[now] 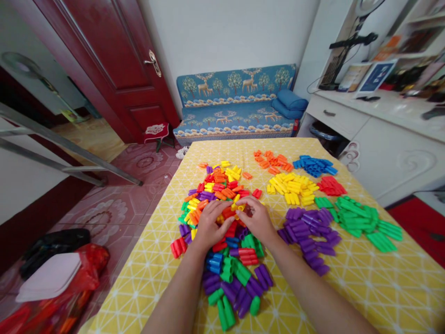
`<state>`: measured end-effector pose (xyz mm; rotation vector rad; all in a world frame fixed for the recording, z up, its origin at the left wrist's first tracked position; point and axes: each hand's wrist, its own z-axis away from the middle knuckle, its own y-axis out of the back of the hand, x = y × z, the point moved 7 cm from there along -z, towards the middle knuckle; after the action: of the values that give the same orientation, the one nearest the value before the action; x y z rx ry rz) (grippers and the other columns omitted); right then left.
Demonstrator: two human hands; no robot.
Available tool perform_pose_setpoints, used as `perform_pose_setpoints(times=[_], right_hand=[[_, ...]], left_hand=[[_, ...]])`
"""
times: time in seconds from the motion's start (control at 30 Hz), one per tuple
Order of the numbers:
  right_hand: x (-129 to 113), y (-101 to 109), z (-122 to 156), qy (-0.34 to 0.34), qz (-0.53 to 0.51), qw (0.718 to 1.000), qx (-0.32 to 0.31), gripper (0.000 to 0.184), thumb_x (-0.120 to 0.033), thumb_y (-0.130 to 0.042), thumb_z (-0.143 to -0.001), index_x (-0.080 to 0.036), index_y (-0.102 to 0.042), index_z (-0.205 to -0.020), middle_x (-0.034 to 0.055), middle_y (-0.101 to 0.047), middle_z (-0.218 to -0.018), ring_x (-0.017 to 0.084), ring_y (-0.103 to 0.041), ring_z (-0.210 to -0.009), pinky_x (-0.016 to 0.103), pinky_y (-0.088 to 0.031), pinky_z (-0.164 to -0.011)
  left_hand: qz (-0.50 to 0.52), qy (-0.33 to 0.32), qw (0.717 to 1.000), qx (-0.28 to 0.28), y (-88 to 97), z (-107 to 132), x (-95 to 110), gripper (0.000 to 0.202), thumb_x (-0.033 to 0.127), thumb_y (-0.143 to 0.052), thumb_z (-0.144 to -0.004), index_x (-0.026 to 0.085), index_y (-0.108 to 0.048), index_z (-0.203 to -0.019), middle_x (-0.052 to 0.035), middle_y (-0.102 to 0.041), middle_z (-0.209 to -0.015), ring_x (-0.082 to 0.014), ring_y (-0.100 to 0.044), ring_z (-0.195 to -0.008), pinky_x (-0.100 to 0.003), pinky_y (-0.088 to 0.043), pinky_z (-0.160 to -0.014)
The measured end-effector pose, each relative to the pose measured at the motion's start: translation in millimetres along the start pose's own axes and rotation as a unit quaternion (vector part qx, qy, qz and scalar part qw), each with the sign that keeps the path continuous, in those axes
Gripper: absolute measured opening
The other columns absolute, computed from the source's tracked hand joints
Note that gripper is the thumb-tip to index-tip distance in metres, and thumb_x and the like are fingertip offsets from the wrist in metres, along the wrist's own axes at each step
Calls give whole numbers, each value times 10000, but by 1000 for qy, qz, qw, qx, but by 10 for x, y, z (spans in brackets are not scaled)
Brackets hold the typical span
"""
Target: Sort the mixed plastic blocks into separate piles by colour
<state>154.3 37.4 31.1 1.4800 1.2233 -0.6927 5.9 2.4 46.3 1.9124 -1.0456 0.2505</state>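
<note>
A heap of mixed plastic building pieces (239, 280), made of joined tubes in several colours, lies on the near middle of the table. Over its upper part my right hand (257, 220) pinches a yellow tube piece (239, 208) between thumb and fingertips. My left hand (212, 225) is close beside it, fingers curled and thumb pointing in toward the same spot. Orange and yellow pieces show between its fingertips, but which one it grips is unclear. Red pieces (248, 256) and blue pieces (213, 262) lie just below the hands.
Sorted piles stand to the right: orange (273, 161), blue (314, 165), yellow (294, 188), red (332, 185), purple (309, 232) and green (358, 215). A yellow patterned cloth (139, 278) covers the table. Beyond are a blue sofa (225, 118) and a white cabinet (399, 144).
</note>
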Motion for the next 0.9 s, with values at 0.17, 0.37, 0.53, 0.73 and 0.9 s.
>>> perform_pose_setpoints(times=[0.17, 0.37, 0.53, 0.73, 0.9], right_hand=[[109, -100, 69, -60, -189, 980, -11, 185, -314, -649, -766, -194, -623, -904, 15, -637, -879, 132, -579, -705, 255, -488, -651], [72, -99, 59, -21, -143, 989, -23, 208, -319, -702, -740, -197, -656, -903, 16, -654, -884, 135, -597, -723, 252, -492, -651], [185, 207, -23, -57, -121, 988, 83, 230, -385, -711, -745, -177, -672, -835, -11, -630, -689, 110, -553, -589, 226, -447, -553], [731, 695, -120, -167, -394, 855, 292, 323, -383, -802, -627, -169, -587, -740, -66, -554, -562, 66, -532, -508, 188, -473, -520], [945, 886, -99, -188, -498, 762, 370, 236, -175, -764, -627, -177, -575, -768, -31, -643, -746, 85, -651, -751, 212, -546, -733]], left_hand=[[-34, -21, 999, -27, -56, 12, -5, 507, 357, -698, -808, 238, -550, -1278, -88, -635, -1194, -250, -567, -1119, -430, -423, -1000], [-26, -37, 999, -12, -71, 8, -36, 352, 290, -651, -856, 227, -604, -1198, -79, -678, -1061, -226, -606, -1012, -405, -463, -916], [-30, -32, 999, -3, -58, 0, -44, 244, 267, -615, -885, 212, -641, -1121, -70, -697, -972, -212, -625, -947, -391, -482, -877], [-27, -34, 999, 6, -59, -8, -33, 211, 258, -603, -891, 218, -657, -1091, -68, -706, -963, -206, -636, -928, -387, -493, -860], [-21, -29, 999, 1, -64, -13, -44, 197, 243, -595, -892, 216, -667, -1073, -67, -708, -955, -204, -634, -928, -389, -489, -867]])
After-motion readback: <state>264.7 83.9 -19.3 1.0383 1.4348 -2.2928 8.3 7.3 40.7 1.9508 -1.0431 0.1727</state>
